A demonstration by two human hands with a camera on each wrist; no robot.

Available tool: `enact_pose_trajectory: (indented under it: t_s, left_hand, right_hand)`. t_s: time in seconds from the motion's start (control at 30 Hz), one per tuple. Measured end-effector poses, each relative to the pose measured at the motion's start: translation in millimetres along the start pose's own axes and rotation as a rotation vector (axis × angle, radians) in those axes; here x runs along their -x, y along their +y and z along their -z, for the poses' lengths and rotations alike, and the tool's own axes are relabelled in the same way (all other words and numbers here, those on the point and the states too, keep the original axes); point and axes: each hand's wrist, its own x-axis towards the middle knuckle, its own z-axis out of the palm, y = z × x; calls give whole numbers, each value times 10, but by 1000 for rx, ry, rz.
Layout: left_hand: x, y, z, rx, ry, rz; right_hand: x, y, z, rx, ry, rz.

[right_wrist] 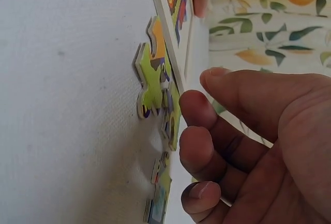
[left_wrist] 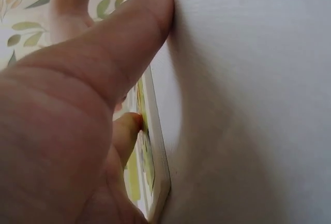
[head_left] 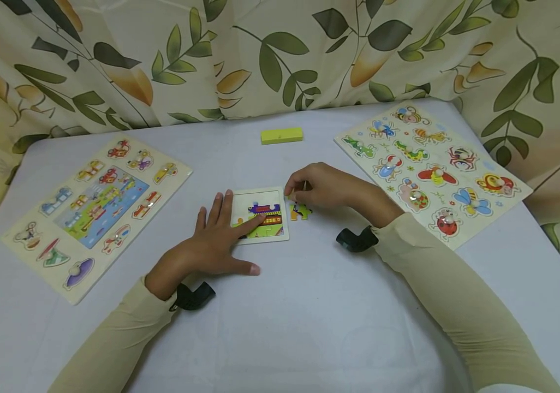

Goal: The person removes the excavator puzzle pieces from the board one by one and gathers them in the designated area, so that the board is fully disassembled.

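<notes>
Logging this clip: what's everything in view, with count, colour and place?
Tray: one, whitish, mid-table
Fitted pieces: several, purple, orange and green, in tray
Loose pieces: several, mostly green, right of tray; exact count unclear
Box: one, yellow-green, far side
Left board: one, cream with coloured pictures, table's left
Right board: one, cream with insects, table's right
Tablecloth: one, white, underneath
Curtain: cream, leaf-patterned, behind
Wrist devices: two, black, one per wrist
Sleeves: two, beige, on forearms
Left hand: one, on tray
Right hand: one, beside tray
</notes>
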Motion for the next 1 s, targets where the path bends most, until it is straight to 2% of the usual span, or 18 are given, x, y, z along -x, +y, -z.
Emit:
enact_pose_trajectory:
  t_s: [0.1,0.3,0.4,0.63,1.0]
  left_hand:
    - [10,4,11,16,4,-24]
    - [27,-8,29,44,25,-135]
    - [11,-8,23,32,17,-161]
    - [-11,15,17,-23,-43,-146]
    - [-14,80,64,-29,-90,-136]
  right_hand:
    - [-19,-8,-6,-5,-5,9]
    - [-55,-39,-11,6,-16,17]
    - [-69,-73,-17,-2,-14,12]
    - [-133,-149,-56,-2,-11,19]
    - [-239,-230,-138,-5,-25,35]
